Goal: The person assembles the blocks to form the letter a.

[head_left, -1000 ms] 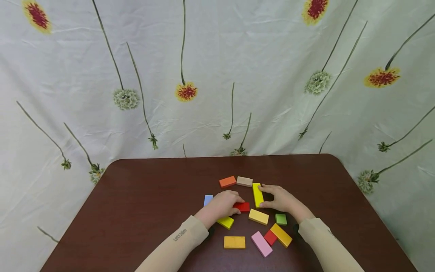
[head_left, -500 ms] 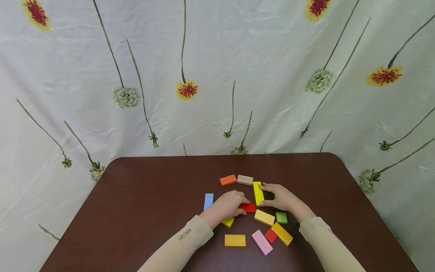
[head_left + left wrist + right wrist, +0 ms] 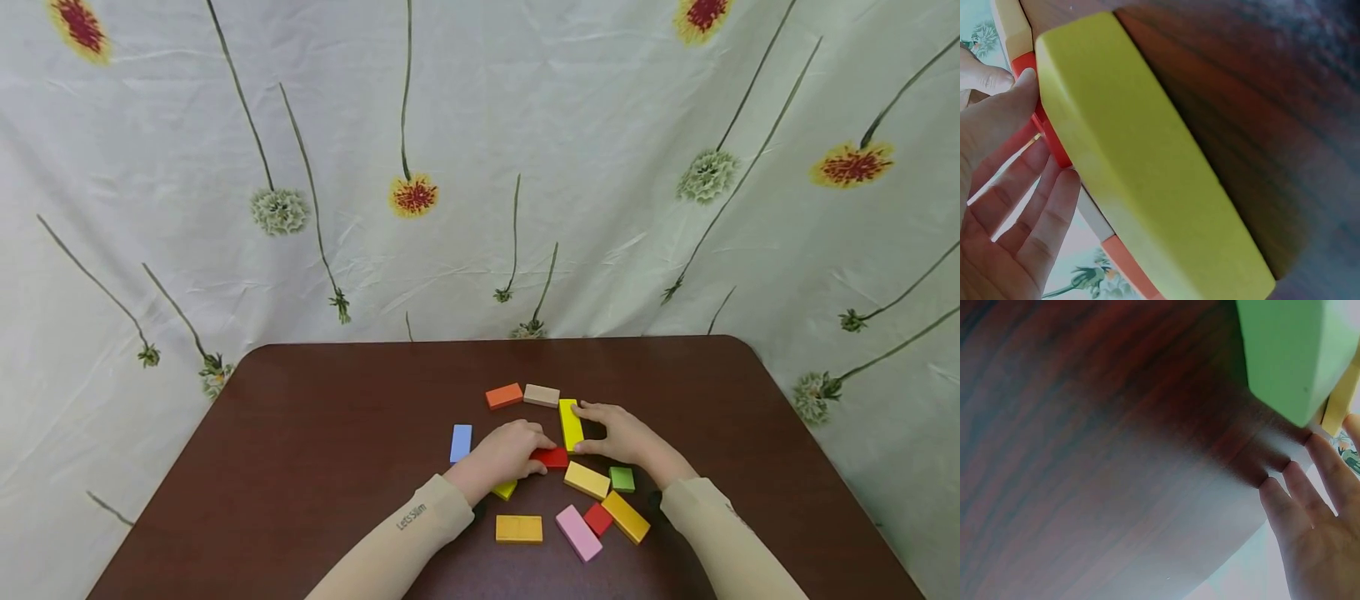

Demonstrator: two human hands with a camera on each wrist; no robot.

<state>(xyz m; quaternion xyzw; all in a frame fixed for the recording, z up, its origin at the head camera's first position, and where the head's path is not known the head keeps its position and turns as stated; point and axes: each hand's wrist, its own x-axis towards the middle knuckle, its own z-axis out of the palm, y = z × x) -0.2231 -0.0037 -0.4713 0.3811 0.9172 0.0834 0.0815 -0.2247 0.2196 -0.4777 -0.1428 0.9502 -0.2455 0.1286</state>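
In the head view, my left hand [image 3: 504, 454] pinches a red block [image 3: 553, 457] between thumb and fingers, close to the near end of a bright yellow block [image 3: 571, 425]. My right hand [image 3: 617, 435] holds that yellow block by its right side, thumb at the near end and index finger towards the far end. The left wrist view shows the thumb and fingertips on the red block [image 3: 1054, 140], behind a large yellow-green block [image 3: 1147, 156]. From the right wrist, several fingertips [image 3: 1272, 490] touch the table beyond a green block [image 3: 1285, 356], with part of the yellow block [image 3: 1342, 394] behind.
An orange block [image 3: 504, 396] and a beige block [image 3: 542, 396] lie end to end behind the hands. A blue block [image 3: 461, 443] is left. Nearer lie pale yellow [image 3: 587, 480], amber [image 3: 519, 529], pink [image 3: 578, 533], small red [image 3: 597, 519] and orange-yellow [image 3: 626, 517] blocks on the brown table [image 3: 337, 442].
My left hand has slid the red block to the right, towards the bright yellow block. The pale yellow block has shifted right as well. My right hand stays on the yellow block.
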